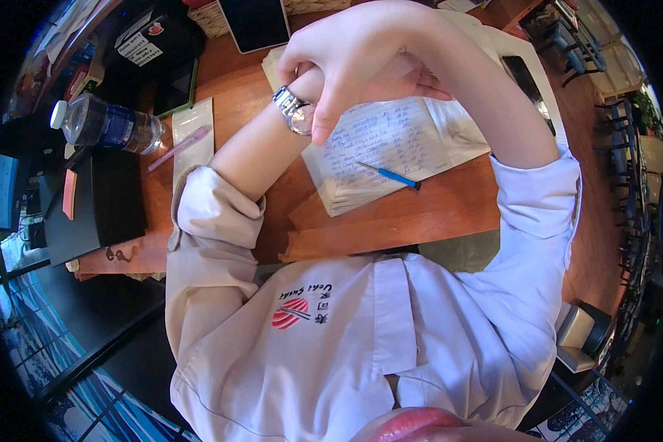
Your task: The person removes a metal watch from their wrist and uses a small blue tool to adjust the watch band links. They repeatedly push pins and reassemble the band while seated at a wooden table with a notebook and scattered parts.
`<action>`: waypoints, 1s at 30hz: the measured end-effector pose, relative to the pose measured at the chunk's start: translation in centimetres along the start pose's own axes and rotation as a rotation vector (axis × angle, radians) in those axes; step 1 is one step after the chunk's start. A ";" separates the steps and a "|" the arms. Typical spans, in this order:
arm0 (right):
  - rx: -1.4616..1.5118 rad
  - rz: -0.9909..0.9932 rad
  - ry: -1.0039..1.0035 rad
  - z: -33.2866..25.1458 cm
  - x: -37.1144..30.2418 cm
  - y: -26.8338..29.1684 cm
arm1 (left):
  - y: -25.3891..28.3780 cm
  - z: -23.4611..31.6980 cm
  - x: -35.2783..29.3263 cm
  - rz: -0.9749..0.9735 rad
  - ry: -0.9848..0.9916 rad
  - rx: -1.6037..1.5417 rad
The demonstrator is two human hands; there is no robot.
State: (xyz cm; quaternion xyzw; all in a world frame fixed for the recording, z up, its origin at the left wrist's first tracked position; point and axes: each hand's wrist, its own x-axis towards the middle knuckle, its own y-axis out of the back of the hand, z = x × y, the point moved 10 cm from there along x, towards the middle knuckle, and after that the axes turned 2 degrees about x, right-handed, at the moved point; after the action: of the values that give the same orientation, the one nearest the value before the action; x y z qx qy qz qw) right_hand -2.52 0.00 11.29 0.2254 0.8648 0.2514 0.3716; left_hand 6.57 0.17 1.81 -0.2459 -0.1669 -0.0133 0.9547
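My two hands meet above the desk, arms raised in rolled-up pale sleeves. A silver wristwatch (295, 112) with a metal band sits on my left wrist. My right hand (350, 51) lies over that wrist, its fingers curled round it and its thumb along the watch's edge. Partly hidden beneath it, my left hand (409, 87) points rightward with its visible fingers stretched out, holding nothing that shows. Below them lies an open notebook (379, 144) with handwritten lines. A thin blue tool (396, 177), dark at one end, rests on the page; its exact kind is unclear.
A water bottle (110, 125) with a white cap lies tilted at the left, near a pink pen (178, 149). A black box (99, 210) stands at the desk's left edge. At the back is a dark tablet (255, 23); a dark phone (521, 77) lies on papers to the right.
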 end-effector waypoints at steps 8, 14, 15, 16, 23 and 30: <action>0.078 -0.015 0.054 1.1 0.1 -0.1 | -0.4 -0.3 0.4 -0.011 0.013 0.043; 0.068 0.171 -0.028 2.8 -0.6 0.2 | -0.4 -0.1 0.2 -0.001 0.023 0.103; 0.075 0.243 -0.040 3.6 -0.5 0.1 | -0.7 0.1 0.2 0.002 0.024 0.116; 0.082 0.316 -0.049 4.1 -0.7 0.1 | -0.9 0.4 0.2 0.008 0.026 0.142; -0.313 0.968 0.224 1.3 -3.9 -2.4 | -1.0 0.2 -1.0 0.168 -0.021 0.467; -0.513 1.199 0.187 1.7 -4.6 -7.9 | -3.3 0.1 -2.0 0.330 -0.132 0.914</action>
State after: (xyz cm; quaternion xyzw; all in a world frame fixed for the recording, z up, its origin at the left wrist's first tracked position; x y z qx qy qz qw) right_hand 0.01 -8.27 7.98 0.5497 0.5306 0.6315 0.1321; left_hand 4.31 -2.76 2.78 0.1748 -0.1744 0.2283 0.9418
